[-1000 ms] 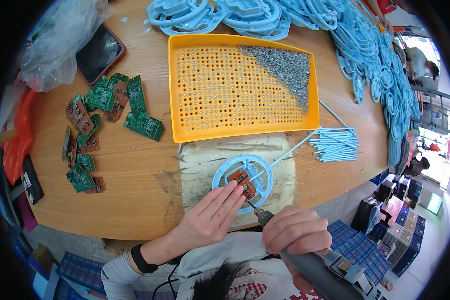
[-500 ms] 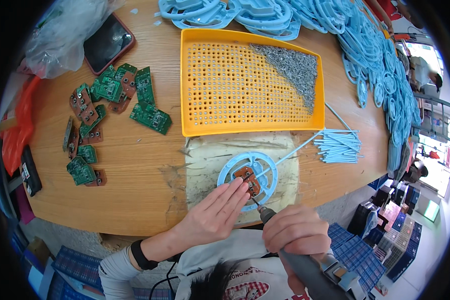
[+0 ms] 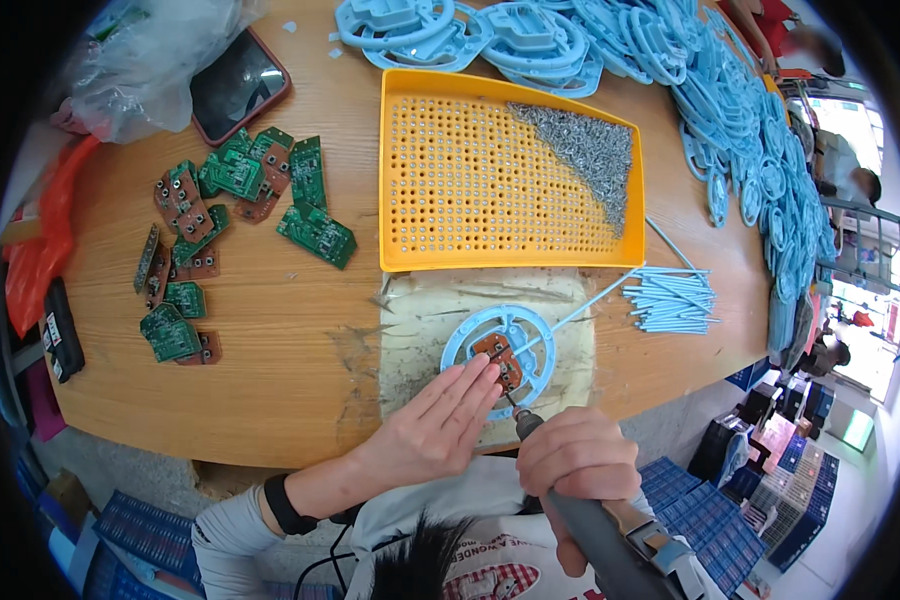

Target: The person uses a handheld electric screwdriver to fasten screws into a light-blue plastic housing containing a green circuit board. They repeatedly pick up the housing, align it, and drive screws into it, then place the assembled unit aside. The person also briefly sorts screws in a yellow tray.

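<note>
- Left-hand fingers [image 3: 462,392], pressed together flat, are steadying the blue ring [image 3: 510,358] at lower centre.
- Right hand [image 3: 577,462], fingers wrapped tightly, is driving the screwdriver [image 3: 610,540]; a slipping bit could be jabbing those fingertips.

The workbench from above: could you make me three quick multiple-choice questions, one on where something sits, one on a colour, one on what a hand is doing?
1. Where is the screw pile in the orange tray?
A. far right corner
B. near left corner
C. centre

2. What colour is the round frame under the hands?
A. red
B. light blue
C. black

3. How is the left hand?
A. clenched in a fist
B. off the bench
C. flat, fingers on the frame

Answers: 1 A, screws fill that corner; 2 B, plainly blue plastic; 3 C, fingers lie extended while the right hand grips the screwdriver.
</note>
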Tool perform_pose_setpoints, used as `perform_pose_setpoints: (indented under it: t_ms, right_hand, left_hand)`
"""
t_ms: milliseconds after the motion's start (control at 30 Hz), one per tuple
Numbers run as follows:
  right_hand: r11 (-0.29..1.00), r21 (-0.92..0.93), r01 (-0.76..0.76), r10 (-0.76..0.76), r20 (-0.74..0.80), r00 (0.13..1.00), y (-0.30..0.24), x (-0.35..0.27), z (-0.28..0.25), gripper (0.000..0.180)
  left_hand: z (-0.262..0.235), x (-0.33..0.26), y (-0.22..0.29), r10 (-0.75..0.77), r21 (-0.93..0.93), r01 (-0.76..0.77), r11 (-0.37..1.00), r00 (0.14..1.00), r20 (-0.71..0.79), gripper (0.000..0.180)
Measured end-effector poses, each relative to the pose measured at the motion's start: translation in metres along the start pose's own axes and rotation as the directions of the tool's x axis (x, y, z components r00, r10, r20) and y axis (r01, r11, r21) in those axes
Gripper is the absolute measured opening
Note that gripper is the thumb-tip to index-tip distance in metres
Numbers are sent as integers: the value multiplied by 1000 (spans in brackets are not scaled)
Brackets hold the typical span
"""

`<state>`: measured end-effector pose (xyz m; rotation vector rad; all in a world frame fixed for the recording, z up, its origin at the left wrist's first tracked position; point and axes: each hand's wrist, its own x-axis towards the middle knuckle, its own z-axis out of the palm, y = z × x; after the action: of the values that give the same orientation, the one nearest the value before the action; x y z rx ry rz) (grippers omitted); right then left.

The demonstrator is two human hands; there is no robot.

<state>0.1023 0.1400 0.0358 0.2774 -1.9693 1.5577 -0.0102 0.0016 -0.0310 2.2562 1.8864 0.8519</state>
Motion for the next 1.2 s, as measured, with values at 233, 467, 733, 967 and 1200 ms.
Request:
perform_pose_setpoints:
  t_ms: [233,467,733,967,1200]
  right_hand:
    - [999,15,44,-42,-129,991,2,1,2,58]
    - [996,-80,44,-50,-64,997,1,-6,10,57]
    - [992,120,-38,84,-403,911,-17,19,-20,59]
    - [999,-27,30,-40,-614,788,25,38,-89,70]
    - [964,-207,-170,23,-569,822,53,35,-99,66]
  left_hand:
    - [-1,-1,-1,2,28,-3,1000,1000,14,40]
    - [0,-3,-1,2,46,-2,999,1000,6,40]
    - [-2,1,0,-13,11,13,1000,1000,-3,38]
    - [-3,3,-3,15,38,-16,999,999,41,35]
    - [-4,4,-2,-25,18,25,1000,999,32,31]
